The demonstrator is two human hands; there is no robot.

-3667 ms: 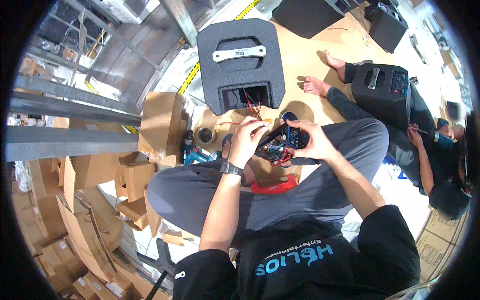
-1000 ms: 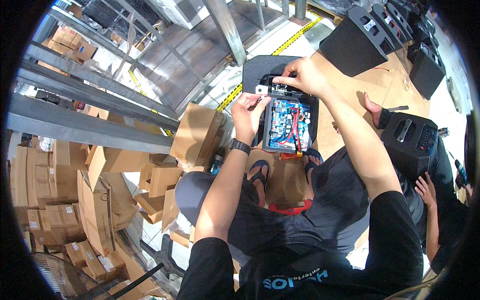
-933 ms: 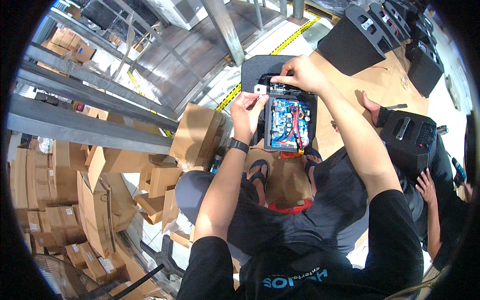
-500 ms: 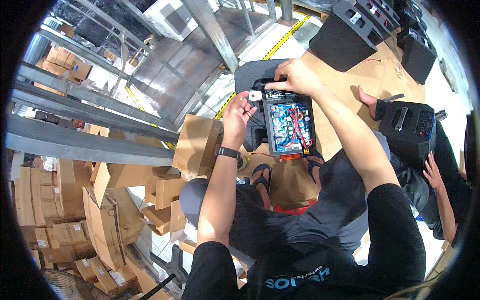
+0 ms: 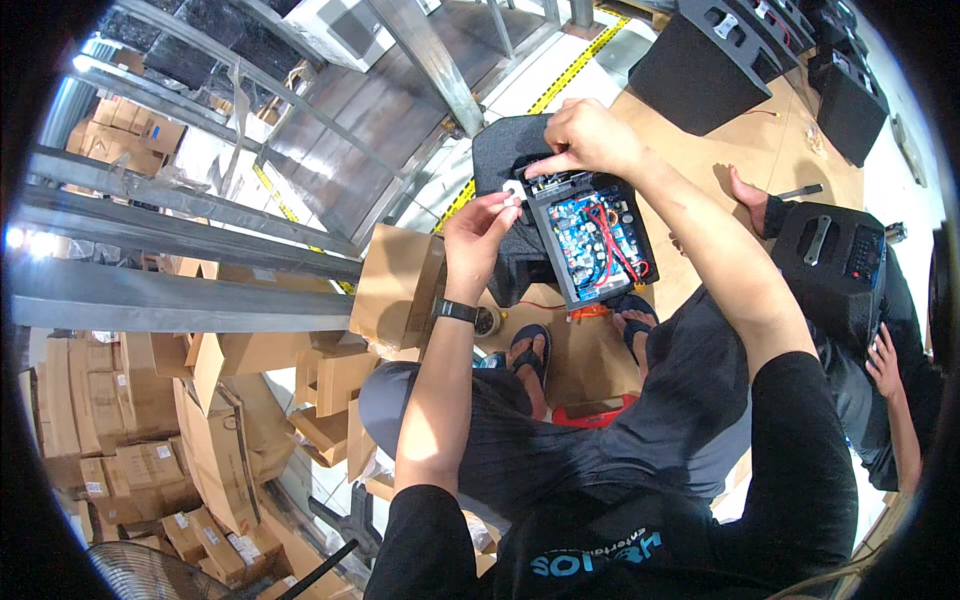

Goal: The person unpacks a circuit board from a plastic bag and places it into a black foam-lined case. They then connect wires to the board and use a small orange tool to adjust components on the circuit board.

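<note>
A: Progress?
B: Partway, probably: black module [image 5: 558,262] uncovered over black cabinet [image 5: 495,150], circuit board [image 5: 580,240] bare, not yet enclosed.
A: Grips?
B: Right hand [image 5: 598,140] holding module's far edge. Left hand [image 5: 476,235] pinched narrow by pale handle [image 5: 513,188]; contents unclear.
A: Obstructions?
B: Red wires [image 5: 603,222] across board; sandalled feet [image 5: 530,352] close below; carton [image 5: 392,285] beside left wrist.
</note>
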